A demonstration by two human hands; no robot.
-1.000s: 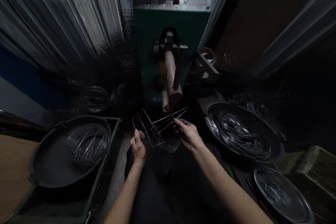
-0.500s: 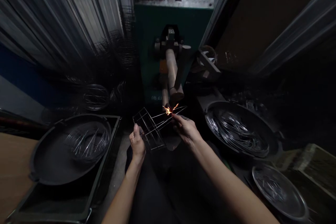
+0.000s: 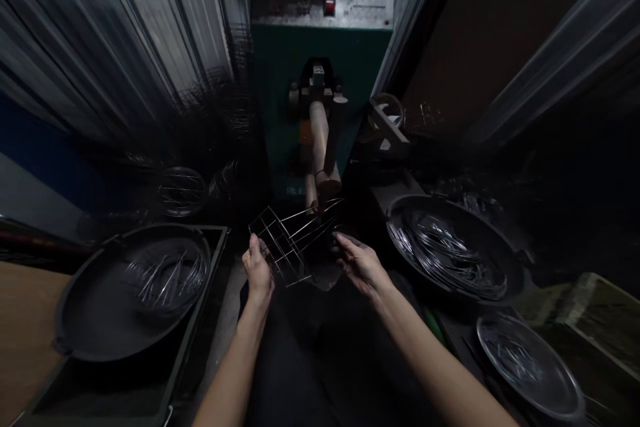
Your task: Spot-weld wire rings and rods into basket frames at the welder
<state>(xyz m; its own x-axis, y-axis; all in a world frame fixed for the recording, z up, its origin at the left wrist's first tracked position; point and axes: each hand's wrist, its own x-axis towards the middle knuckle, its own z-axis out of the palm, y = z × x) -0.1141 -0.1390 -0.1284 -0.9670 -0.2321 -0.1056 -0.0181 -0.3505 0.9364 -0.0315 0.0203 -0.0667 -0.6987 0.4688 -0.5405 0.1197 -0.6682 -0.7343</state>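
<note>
My left hand (image 3: 259, 271) is closed on the near left edge of a wire rack (image 3: 291, 242), thumb on top. The rack is a grid of thin metal rods, tilted, with longer rods reaching up to the right to the electrode tips of a spot welder (image 3: 320, 137). My right hand (image 3: 361, 261) is right of the rack, apart from the rods, with thumb and forefinger pinched together. Whatever lies between those fingertips is too dark to make out. No sparks show at the electrodes.
A dark pan (image 3: 100, 307) with bent wires stands on a crate at left. To the right are a pan (image 3: 515, 280) of wire rings and a round tray (image 3: 555, 373) of short wire pieces. The green machine body (image 3: 280, 60) rises ahead, with a red lamp lit.
Sparks at the electrode tips have gone, and the green lamp is out. My right hand has drawn back down and right from the rods. My left hand keeps its hold on the rack.
</note>
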